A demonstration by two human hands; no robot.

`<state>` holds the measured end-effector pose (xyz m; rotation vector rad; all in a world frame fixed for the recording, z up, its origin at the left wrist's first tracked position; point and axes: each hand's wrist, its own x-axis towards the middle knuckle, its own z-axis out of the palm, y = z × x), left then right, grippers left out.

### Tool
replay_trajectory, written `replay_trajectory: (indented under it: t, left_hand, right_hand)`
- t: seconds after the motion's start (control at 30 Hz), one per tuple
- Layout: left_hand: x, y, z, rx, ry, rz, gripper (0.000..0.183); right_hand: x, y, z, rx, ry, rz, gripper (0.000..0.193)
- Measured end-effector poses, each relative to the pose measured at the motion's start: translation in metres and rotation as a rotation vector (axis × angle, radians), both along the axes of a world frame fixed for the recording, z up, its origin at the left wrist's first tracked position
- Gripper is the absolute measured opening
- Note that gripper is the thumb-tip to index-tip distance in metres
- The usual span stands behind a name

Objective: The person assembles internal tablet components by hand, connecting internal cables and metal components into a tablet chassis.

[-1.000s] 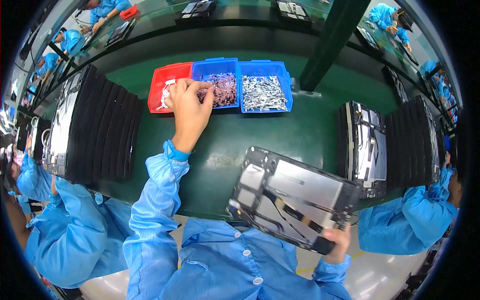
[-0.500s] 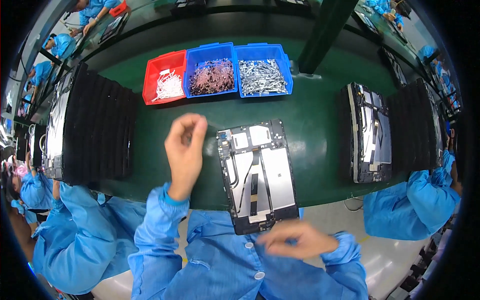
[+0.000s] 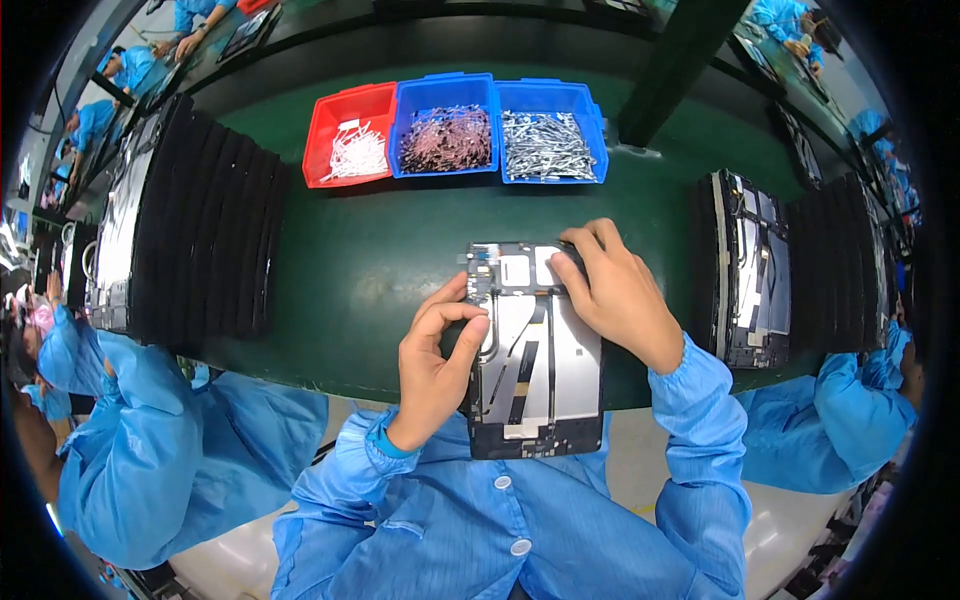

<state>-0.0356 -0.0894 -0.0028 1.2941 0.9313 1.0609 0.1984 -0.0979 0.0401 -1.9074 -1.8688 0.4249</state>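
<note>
A tablet (image 3: 570,370) with its insides bared lies before me, its lower end reaching past the near edge of the table. Silver plates, black cables and a black frame show on it. My left hand (image 3: 437,350) grips its left edge, thumb and index finger by the black cable at the upper left. At the upper right corner, my right hand (image 3: 615,290) has its thumb on the inner face and its fingers bent over the far edge. Their fingertips are partly hidden.
Behind the tablet stand a red bin (image 3: 318,150) of white pieces, a blue bin (image 3: 405,105) of brownish cables and another blue bin (image 3: 590,110) of silvery strips. Stacked tablets rise at left (image 3: 215,230) and right (image 3: 745,280). A green post (image 3: 670,80) stands behind; co-workers sit both sides.
My right hand has moved up from the tablet's lower end to its upper right corner. My left hand has come down and right onto the left edge. The tablet now sits straighter.
</note>
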Motion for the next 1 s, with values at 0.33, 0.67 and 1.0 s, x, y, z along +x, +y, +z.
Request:
replay_trajectory:
  t: [0.33,0.67,1.0]
  left_hand:
    - [-0.007,0.015,0.015,0.169,0.026,-0.115,0.010]
    - [-0.011,0.014,0.024,0.684,0.323,0.008,0.024]
    - [-0.013,0.017,0.025,0.893,0.517,0.047,0.033]
  right_hand:
    - [-0.033,-0.024,0.043,0.243,0.214,0.109,0.033]
    - [-0.052,-0.028,0.022,0.196,0.543,0.231,0.014]
    - [-0.058,-0.021,0.013,0.272,0.530,0.202,0.012]
